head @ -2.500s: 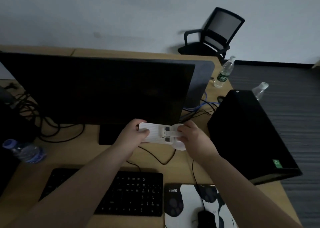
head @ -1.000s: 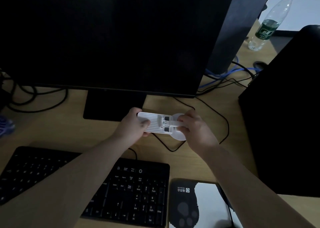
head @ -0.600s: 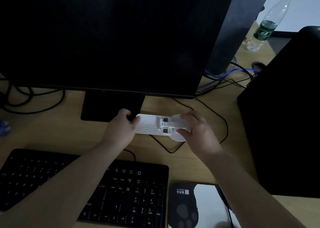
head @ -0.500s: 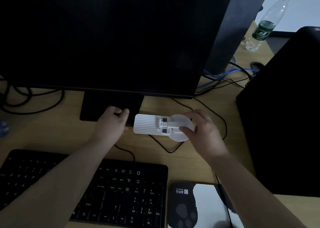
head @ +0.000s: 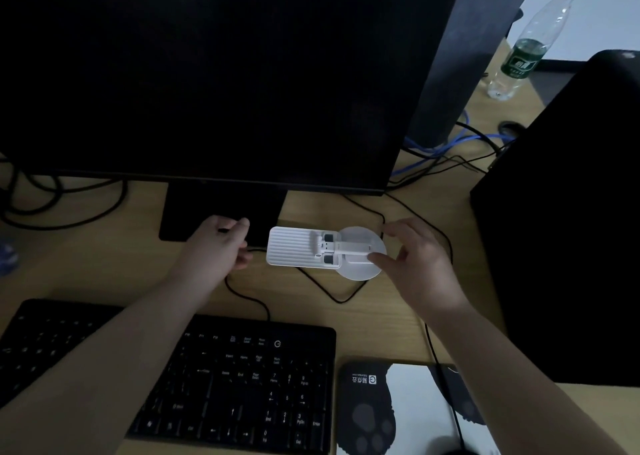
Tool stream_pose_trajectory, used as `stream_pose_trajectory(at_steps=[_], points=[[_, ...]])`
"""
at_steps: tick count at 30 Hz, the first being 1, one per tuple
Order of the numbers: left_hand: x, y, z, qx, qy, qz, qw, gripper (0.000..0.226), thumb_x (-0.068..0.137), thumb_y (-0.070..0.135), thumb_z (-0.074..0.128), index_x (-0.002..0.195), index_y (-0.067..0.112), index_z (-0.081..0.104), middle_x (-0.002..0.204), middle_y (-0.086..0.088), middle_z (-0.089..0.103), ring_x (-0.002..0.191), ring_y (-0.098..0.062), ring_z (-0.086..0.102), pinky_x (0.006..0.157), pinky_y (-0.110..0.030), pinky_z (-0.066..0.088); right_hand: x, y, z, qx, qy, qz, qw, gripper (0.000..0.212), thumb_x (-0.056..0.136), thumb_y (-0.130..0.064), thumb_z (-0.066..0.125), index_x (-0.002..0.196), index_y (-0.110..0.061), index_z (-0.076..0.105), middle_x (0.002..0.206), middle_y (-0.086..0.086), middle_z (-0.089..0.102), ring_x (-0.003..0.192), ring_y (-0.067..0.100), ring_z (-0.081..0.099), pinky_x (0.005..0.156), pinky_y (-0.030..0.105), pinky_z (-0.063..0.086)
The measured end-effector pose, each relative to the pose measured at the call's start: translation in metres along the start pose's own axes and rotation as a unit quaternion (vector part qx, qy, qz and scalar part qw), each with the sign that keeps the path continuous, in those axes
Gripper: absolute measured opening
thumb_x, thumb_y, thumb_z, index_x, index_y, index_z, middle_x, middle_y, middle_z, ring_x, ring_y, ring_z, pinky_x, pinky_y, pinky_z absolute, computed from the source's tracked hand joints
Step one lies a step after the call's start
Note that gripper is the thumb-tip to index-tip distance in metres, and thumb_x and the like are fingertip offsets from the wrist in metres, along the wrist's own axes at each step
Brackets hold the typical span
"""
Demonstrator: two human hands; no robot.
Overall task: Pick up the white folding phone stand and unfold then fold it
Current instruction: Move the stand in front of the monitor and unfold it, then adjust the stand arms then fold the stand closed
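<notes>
On the light wooden table point(head: 398, 319), just in front of the black monitor's point(head: 221, 74) flat rectangular foot, the white phone stand point(head: 304, 250) lies folded flat, its long axis running left to right. Its left part is a rounded-corner rectangular plate of matte plastic, ribbed with fine parallel grooves that run along that same axis; its right part is a smooth round disc, and a slim hinged arm with two dark pads at the joint lies across the two. The plate end points toward the left hand point(head: 216, 245), the disc end toward the right hand point(head: 420, 264). The left hand sits just beside the plate's left edge, apart from it, fingers loosely curled and its grip holding nothing. The right hand is spread open over the disc's right rim; its thumb tip rests on the disc near the arm's end while the other fingers arch above the far rim without closing, so its grip is wide and has no hold on the stand. A thin black cable point(head: 332, 292) bends in a V on the table under the stand. A black keyboard point(head: 242, 378) with low matte keys lies nearer the person, a mouse pad point(head: 408, 409) printed with dark paw shapes to its right. A glossy black computer tower point(head: 568, 212) stands at the right, and a clear plastic bottle point(head: 530, 46) with a green label stands upright beyond it.
</notes>
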State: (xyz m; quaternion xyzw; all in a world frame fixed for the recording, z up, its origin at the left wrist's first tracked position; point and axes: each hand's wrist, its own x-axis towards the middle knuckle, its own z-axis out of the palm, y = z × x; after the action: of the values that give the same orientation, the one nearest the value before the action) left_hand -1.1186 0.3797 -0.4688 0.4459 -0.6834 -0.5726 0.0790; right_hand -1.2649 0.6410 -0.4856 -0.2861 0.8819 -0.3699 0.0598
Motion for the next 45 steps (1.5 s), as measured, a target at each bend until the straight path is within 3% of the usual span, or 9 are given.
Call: stream_pose_trajectory(at_steps=[4,7,14,19,25,31,38,41,45], points=[[-0.004,0.004,0.012,0.033,-0.012,-0.002,0.999,0.033,0.103,0.035,0.056,0.127,0.012,0.051,0.109,-0.011,0.068,0.082,-0.022,0.073,0.075,-0.036,0.059,0.0,-0.005,0.006,-0.005,-0.02,-0.002,1.0,0.041,0.083,-0.015,0.081,0.122,-0.013,0.068,0.119,-0.004,0.059,0.083,0.009,0.054,0.071,0.01,0.039],[-0.005,0.007,0.02,0.108,-0.022,0.014,0.994,0.041,0.103,0.039,0.054,0.13,0.009,0.055,0.113,-0.01,0.07,0.087,-0.02,0.074,0.086,-0.046,0.061,0.001,-0.005,0.012,-0.002,-0.024,-0.009,1.0,0.045,0.082,-0.014,0.082,0.125,-0.012,0.068,0.121,-0.002,0.06,0.093,0.012,0.056,0.08,0.023,0.049],[-0.012,0.011,0.033,0.157,-0.024,0.015,0.987,0.048,0.097,0.039,0.06,0.136,0.011,0.057,0.096,0.007,0.062,0.092,-0.027,0.072,0.092,-0.052,0.059,0.004,-0.001,0.027,-0.032,-0.026,-0.03,0.999,0.038,0.075,-0.008,0.085,0.112,-0.009,0.074,0.116,0.004,0.067,0.101,0.028,0.064,0.087,0.044,0.056],[-0.015,0.017,0.036,0.15,-0.013,0.016,0.989,0.047,0.096,0.032,0.064,0.138,0.013,0.056,0.106,0.0,0.067,0.09,-0.023,0.072,0.089,-0.051,0.061,0.006,0.001,0.032,-0.014,-0.035,-0.005,0.999,0.035,0.076,-0.008,0.084,0.11,-0.012,0.075,0.116,-0.004,0.064,0.107,0.021,0.06,0.089,0.034,0.052],[-0.024,0.031,0.029,0.168,-0.018,0.041,0.985,0.045,0.094,0.025,0.066,0.137,0.016,0.059,0.1,0.001,0.069,0.088,-0.024,0.074,0.084,-0.051,0.063,0.011,-0.001,0.03,0.013,-0.05,0.001,0.999,0.032,0.072,-0.008,0.086,0.102,-0.015,0.076,0.107,-0.011,0.059,0.102,0.02,0.061,0.087,0.037,0.054],[-0.037,0.06,0.028,0.195,-0.005,0.085,0.977,0.034,0.092,0.016,0.064,0.125,0.019,0.067,0.087,0.001,0.072,0.077,-0.025,0.075,0.076,-0.052,0.063,0.015,-0.001,0.028,0.045,-0.074,0.019,0.996,0.031,0.072,-0.007,0.086,0.099,-0.019,0.075,0.103,-0.015,0.057,0.1,0.017,0.06,0.086,0.03,0.05],[-0.056,0.096,0.034,0.197,-0.031,0.134,0.971,0.035,0.091,0.018,0.069,0.126,0.021,0.065,0.089,0.005,0.074,0.067,-0.01,0.075,0.075,-0.044,0.064,0.016,0.001,0.023,0.096,-0.072,0.044,0.992,0.033,0.068,-0.004,0.088,0.097,-0.013,0.074,0.098,-0.014,0.056,0.084,0.0,0.056,0.073,0.007,0.041],[-0.067,0.107,0.043,0.219,-0.038,0.158,0.962,0.035,0.091,0.023,0.07,0.126,0.024,0.063,0.085,0.007,0.073,0.063,-0.006,0.074,0.071,-0.04,0.064,0.015,0.002,0.02,0.118,-0.076,0.057,0.989,0.032,0.068,-0.004,0.089,0.094,-0.016,0.073,0.092,-0.013,0.054,0.075,-0.008,0.054,0.068,0.005,0.04],[-0.078,0.116,0.055,0.251,-0.039,0.199,0.947,0.039,0.092,0.027,0.07,0.13,0.022,0.06,0.089,0.005,0.074,0.075,-0.014,0.075,0.074,-0.043,0.062,0.016,0.002,0.018,0.138,-0.094,0.071,0.984,0.029,0.07,-0.004,0.088,0.088,-0.017,0.069,0.091,-0.012,0.051,0.071,-0.013,0.053,0.067,0.006,0.041]])
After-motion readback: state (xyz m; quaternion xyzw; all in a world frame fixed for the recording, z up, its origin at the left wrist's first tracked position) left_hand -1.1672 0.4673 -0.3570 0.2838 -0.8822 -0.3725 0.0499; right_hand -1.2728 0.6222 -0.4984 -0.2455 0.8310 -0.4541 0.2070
